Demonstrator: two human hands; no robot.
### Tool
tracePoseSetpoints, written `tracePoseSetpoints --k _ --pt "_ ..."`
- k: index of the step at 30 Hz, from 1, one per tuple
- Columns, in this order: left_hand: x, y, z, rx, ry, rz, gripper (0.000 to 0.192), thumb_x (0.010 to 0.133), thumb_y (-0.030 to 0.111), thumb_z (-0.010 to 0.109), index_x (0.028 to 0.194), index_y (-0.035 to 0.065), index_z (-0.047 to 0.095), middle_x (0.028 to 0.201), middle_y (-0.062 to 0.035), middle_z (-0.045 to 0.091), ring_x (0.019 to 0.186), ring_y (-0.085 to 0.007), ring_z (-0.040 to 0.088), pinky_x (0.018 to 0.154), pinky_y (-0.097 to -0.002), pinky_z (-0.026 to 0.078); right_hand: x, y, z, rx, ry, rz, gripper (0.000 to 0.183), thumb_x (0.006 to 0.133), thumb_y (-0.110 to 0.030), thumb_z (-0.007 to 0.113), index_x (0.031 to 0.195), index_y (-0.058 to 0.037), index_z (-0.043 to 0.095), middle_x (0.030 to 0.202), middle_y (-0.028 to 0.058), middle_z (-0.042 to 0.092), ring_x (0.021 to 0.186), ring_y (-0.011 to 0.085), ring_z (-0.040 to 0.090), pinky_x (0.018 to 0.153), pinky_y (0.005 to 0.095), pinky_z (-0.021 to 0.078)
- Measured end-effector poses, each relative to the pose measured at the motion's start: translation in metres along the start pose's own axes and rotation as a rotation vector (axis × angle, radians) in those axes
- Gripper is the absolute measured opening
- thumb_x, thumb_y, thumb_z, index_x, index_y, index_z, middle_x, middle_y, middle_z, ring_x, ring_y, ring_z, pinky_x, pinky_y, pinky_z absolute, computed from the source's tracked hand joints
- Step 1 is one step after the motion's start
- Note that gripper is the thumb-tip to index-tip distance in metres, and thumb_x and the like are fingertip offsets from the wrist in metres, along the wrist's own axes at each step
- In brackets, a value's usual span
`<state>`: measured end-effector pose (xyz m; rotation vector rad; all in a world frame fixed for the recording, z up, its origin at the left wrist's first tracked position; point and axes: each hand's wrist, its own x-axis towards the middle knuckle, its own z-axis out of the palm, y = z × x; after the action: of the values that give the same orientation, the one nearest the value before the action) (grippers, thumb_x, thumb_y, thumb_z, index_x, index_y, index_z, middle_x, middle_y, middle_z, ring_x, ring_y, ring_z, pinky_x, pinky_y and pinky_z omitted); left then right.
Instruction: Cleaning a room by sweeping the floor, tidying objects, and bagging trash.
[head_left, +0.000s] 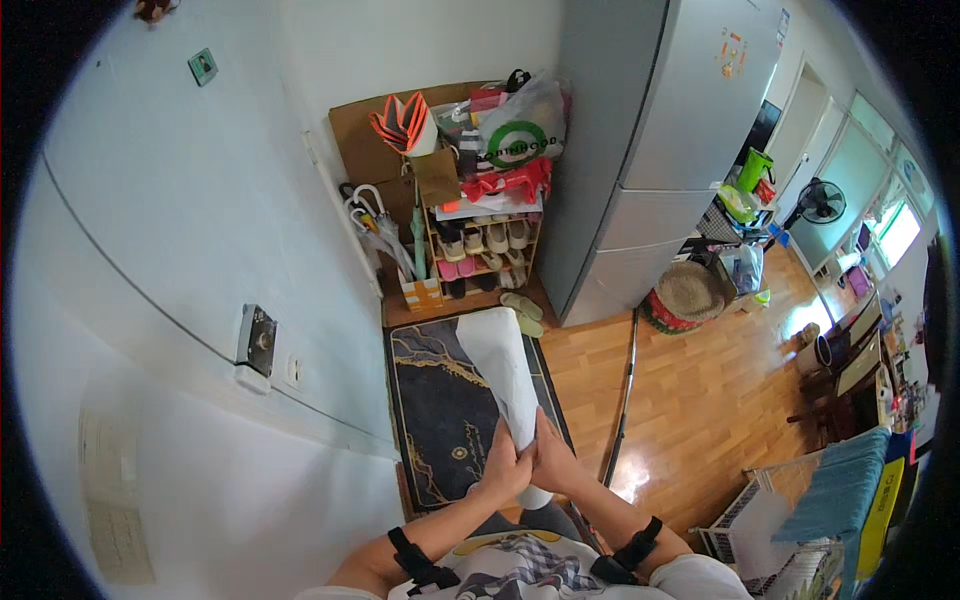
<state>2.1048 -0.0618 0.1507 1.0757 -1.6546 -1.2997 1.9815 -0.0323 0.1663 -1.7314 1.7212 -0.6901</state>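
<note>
Both of my hands are wrapped around a long roll of white sheet material (501, 360), near its lower end. My left hand (508, 463) grips it from the left side and my right hand (553, 457) from the right, the two touching. The roll slants away from me, its far end wider and its near end just below my hands. Beneath it lies a black doormat (442, 405) with gold lines. Whether the material is paper or plastic I cannot tell.
A shoe rack (484, 270) piled with bags stands ahead, umbrellas (390, 240) to its left. Green slippers (525, 311) lie before it. A grey refrigerator (660, 150) stands to the right; a long pole (624, 397) lies on the wooden floor. A white door (187, 225) is at left.
</note>
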Motion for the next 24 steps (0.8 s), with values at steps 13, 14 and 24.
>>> tracePoseSetpoints --k 13,14,24 --pt "0.074 -0.012 -0.016 -0.373 -0.518 -0.306 0.086 0.088 0.032 0.057 0.143 -0.0023 0.000 0.149 -0.0191 0.006 0.136 -0.0272 0.019 0.105 -0.0350 0.025 0.121 0.051 -0.043 0.129 -0.056 0.138 0.048 0.067 -0.022 0.073 0.107 -0.0022 0.057 0.091 0.0241 0.064 0.088 0.0405 0.061 0.078 0.0448 0.0485" --pt "0.093 -0.011 -0.015 -0.391 -0.627 -0.355 0.086 0.089 0.026 0.058 0.144 0.0003 -0.003 0.150 -0.0143 0.008 0.136 -0.0258 0.018 0.109 -0.0370 0.019 0.132 0.059 -0.052 0.035 -0.089 0.133 0.048 0.068 -0.021 0.071 0.110 -0.0026 0.055 0.093 0.0245 0.063 0.089 0.0408 0.060 0.078 0.0453 0.0483" --pt "0.204 -0.045 -0.039 0.115 -0.166 -0.411 0.056 0.081 0.026 0.070 0.127 0.0051 0.047 0.111 -0.0155 0.059 0.102 -0.0213 0.058 0.088 -0.0332 0.047 0.209 0.187 -0.130 0.082 0.151 0.200 0.056 0.077 -0.019 0.066 0.124 -0.0027 0.041 0.101 0.0288 0.060 0.095 0.0438 0.058 0.081 0.0435 0.0476"
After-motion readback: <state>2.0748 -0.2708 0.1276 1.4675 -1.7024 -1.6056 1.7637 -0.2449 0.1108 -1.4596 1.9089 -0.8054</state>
